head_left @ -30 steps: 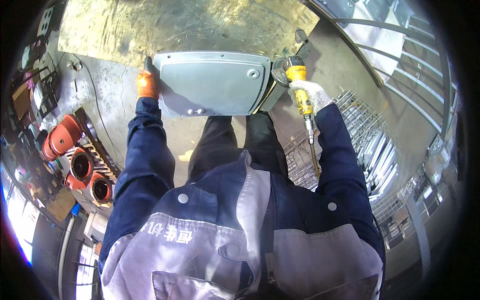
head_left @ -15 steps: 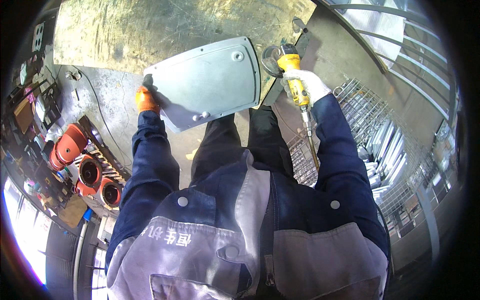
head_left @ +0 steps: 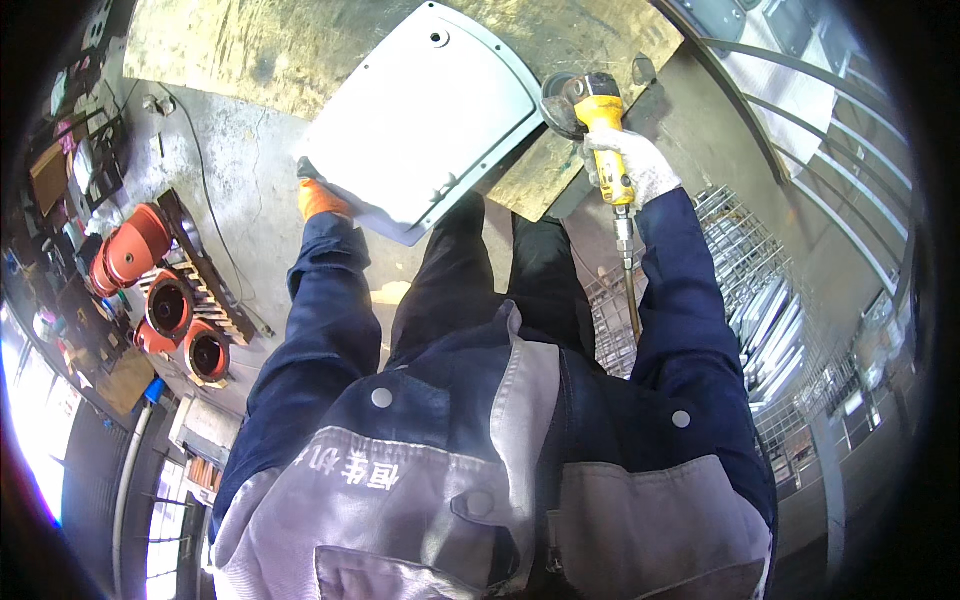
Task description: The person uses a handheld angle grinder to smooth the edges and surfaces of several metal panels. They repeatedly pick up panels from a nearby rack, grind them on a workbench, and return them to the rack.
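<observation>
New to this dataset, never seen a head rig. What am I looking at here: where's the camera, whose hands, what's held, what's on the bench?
The camera sits on a person's head and looks straight down through a fisheye lens, so straight edges bend and the person's own jacket fills the lower half. No machine: two gloved hands do the work. The left hand, in an orange glove, grips the lower corner of a grey metal panel, which sits at an angle to the worn workbench. The right hand, in a white glove, holds a yellow angle grinder with its disc close to the panel's right edge; whether they touch cannot be told. On the floor at the left lie red round parts; at the right stands a wire rack.
</observation>
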`<state>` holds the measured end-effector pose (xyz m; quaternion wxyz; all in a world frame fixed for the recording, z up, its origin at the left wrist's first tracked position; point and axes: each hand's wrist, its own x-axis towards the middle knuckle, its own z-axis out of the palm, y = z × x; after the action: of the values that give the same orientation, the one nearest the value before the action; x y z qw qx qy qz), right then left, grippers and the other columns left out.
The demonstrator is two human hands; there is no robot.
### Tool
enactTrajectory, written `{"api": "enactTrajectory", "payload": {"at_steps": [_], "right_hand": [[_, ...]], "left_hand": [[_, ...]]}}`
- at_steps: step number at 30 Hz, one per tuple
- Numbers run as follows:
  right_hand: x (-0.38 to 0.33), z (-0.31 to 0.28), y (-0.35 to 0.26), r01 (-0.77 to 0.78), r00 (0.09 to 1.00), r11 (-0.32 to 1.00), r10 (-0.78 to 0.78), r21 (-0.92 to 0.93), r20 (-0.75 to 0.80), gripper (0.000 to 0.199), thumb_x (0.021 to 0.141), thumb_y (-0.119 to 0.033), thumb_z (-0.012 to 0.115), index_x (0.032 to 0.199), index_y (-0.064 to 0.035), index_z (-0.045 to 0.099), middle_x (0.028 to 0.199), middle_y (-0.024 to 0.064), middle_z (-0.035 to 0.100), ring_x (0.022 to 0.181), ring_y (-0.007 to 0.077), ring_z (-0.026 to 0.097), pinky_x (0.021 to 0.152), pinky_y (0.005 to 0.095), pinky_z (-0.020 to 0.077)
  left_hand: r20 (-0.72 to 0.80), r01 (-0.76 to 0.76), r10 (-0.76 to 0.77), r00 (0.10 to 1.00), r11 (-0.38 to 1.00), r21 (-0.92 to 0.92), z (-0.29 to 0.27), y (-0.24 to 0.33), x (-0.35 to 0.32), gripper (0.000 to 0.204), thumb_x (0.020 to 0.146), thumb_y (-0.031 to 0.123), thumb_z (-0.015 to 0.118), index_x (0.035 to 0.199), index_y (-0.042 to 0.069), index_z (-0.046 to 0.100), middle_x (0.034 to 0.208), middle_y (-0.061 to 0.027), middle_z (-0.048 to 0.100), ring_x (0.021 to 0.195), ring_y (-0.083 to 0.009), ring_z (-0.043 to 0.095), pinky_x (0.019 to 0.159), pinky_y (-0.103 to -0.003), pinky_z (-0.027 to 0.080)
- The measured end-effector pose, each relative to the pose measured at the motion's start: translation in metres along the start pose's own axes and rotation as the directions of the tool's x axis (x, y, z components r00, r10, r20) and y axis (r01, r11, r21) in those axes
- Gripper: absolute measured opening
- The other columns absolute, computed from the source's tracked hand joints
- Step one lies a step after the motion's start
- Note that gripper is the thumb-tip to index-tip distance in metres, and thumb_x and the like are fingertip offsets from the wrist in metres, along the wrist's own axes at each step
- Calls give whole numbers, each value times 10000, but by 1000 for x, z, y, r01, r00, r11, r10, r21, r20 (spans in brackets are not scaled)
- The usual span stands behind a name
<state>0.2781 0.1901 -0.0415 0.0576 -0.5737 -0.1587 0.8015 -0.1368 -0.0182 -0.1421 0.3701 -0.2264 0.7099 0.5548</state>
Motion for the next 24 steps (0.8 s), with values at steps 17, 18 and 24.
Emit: {"api": "enactTrajectory", "payload": {"at_steps": [17, 18, 24], "right_hand": [[78, 109, -80, 35, 988, 973, 0, -229, 152, 323, 778, -213, 708, 980, -11, 557, 725, 68, 614, 541, 139, 586, 475, 243, 496], [83, 114, -83, 15, 994, 966, 15, -258, 113, 319, 779, -213, 708, 976, -14, 557, 722, 69, 613, 535, 140, 586, 469, 241, 496], [102, 124, -96, 23, 986, 960, 24, -280, 165, 395, 760, -192, 727, 1051, -6, 535, 767, 80, 624, 569, 137, 603, 469, 237, 504]], "left_hand": [[38, 15, -15, 999, 1000, -7, -14, -31, 26, 633, 818, 551, 628, 1113, -8, 609, 1035, -109, 645, 874, -233, 589, 777, -330, 465], [39, 22, -22, 999, 1000, 6, -13, -31, 26, 625, 822, 551, 623, 1105, -6, 613, 1021, -104, 649, 856, -229, 590, 761, -327, 466], [51, 56, -53, 997, 997, -49, -10, -35, 25, 630, 828, 550, 618, 1120, -8, 610, 1032, -104, 651, 873, -225, 591, 772, -320, 466]]}}
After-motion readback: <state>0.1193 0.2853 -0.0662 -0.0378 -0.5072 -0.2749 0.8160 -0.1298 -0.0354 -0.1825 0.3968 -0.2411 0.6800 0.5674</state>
